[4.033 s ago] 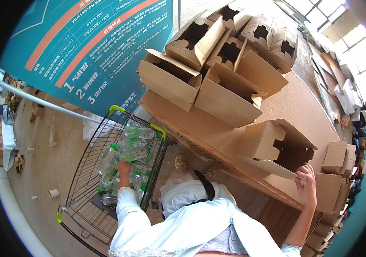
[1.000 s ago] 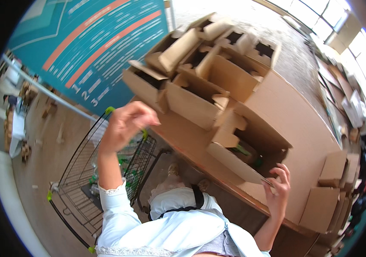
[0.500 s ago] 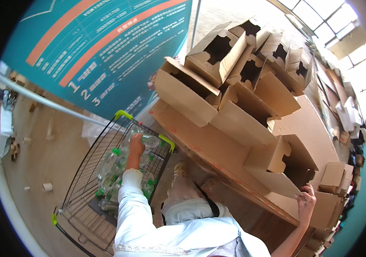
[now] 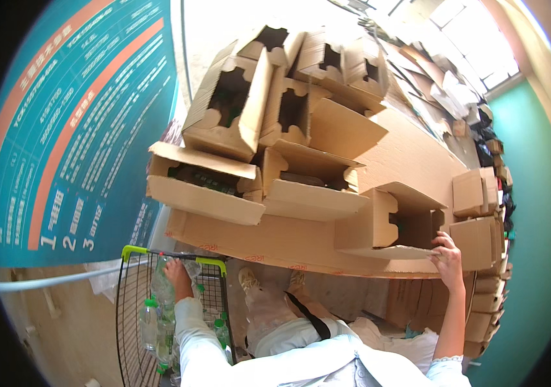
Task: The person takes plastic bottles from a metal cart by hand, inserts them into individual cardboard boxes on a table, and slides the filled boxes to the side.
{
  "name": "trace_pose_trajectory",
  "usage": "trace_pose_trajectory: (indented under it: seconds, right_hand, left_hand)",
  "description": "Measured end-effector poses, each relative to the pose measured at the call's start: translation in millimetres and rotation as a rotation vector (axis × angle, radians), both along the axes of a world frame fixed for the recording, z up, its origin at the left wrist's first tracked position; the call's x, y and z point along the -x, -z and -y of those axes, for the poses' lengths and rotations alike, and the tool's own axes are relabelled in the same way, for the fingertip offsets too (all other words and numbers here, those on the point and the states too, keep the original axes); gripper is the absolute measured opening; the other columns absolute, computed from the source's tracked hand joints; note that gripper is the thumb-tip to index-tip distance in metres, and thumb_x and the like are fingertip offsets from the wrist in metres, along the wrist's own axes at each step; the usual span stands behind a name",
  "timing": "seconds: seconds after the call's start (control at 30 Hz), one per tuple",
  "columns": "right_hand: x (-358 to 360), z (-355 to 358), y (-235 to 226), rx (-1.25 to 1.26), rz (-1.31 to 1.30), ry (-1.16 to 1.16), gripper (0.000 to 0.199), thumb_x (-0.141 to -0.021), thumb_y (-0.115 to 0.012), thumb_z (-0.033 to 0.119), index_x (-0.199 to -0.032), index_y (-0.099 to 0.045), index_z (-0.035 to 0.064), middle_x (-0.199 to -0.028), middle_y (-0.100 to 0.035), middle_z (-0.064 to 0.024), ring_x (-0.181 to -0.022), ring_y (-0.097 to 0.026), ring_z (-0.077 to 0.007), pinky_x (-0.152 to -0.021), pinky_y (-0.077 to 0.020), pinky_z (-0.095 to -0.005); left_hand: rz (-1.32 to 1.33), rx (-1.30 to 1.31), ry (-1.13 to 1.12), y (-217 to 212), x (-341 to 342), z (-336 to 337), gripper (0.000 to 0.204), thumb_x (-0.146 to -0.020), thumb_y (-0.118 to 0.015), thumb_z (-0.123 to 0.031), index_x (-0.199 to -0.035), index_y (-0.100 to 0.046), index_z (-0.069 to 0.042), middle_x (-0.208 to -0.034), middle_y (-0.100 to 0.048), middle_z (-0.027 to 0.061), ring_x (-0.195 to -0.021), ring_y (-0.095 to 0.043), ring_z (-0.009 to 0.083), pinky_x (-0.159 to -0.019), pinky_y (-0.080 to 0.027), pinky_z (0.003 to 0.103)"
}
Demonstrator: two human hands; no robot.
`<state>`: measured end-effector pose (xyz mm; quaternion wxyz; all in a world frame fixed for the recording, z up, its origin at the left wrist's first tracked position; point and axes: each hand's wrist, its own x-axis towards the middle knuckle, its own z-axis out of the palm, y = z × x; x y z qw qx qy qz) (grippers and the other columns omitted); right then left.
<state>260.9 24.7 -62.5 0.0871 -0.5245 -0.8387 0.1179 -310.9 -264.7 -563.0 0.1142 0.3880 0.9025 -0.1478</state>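
Cart of black wire with lime-green corners (image 4: pixel 134 251) at lower left, loaded with clear green-capped plastic bottles (image 4: pixel 149 326). Left hand (image 4: pixel 177 277) in its far end, fingers half curled at a clear plastic bottle (image 4: pixel 161 278); can't tell if gripped. Right hand (image 4: pixel 447 257) pinches the near flap of an open brown corrugated carton (image 4: pixel 382 219): near right of the flat brown cardboard surface (image 4: pixel 269 240), mouth up, long axis roughly left-right. Beyond: boxy open cartons with notched flaps (image 4: pixel 220 129), teal banner (image 4: pixel 101 135) left, smooth teal wall (image 4: pixel 537 168) right, bright windows (image 4: pixel 479 42).
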Motion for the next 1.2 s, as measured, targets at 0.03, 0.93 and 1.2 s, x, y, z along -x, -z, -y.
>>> trace_pose_trajectory:
  seconds: [0.03,0.93,1.2]
  right_hand:
    - [-6,4,4,-0.003,-0.004,0.010,0.016,-0.064,-0.077,-0.005,-0.075,-0.065,-0.0040,-0.102,-0.064,-0.0116,-0.122,-0.054,-0.0347,-0.100,-0.0450,-0.0428]
    - [-61,-18,30,-0.174,-0.344,-0.302,0.017,-0.073,-0.080,0.018,-0.078,-0.070,0.0058,-0.106,-0.059,-0.0090,-0.114,-0.056,-0.0304,-0.092,-0.0513,-0.0430]
    - [-77,-7,39,-0.173,-0.532,-0.263,0.012,-0.072,-0.078,0.011,-0.077,-0.068,0.0061,-0.113,-0.055,-0.0110,-0.125,-0.050,-0.0347,-0.097,-0.0498,-0.0457]
  left_hand:
    - [0.099,0.072,-0.004,-25,-5,-9,0.052,-0.073,-0.079,-0.025,-0.120,-0.058,-0.012,-0.116,-0.062,0.0084,-0.112,-0.057,0.0247,-0.097,-0.041,0.044]
    - [1.315,-1.740,0.292,-507,-247,-231,0.096,-0.067,-0.078,-0.048,-0.141,-0.038,-0.002,-0.130,-0.053,0.0244,-0.120,-0.054,0.0389,-0.103,-0.044,0.052]
    - [0.923,-0.419,0.956,-527,-393,-356,0.073,-0.059,-0.087,-0.025,-0.117,-0.053,0.004,-0.096,-0.067,0.0212,-0.090,-0.068,0.0287,-0.082,-0.054,0.036]
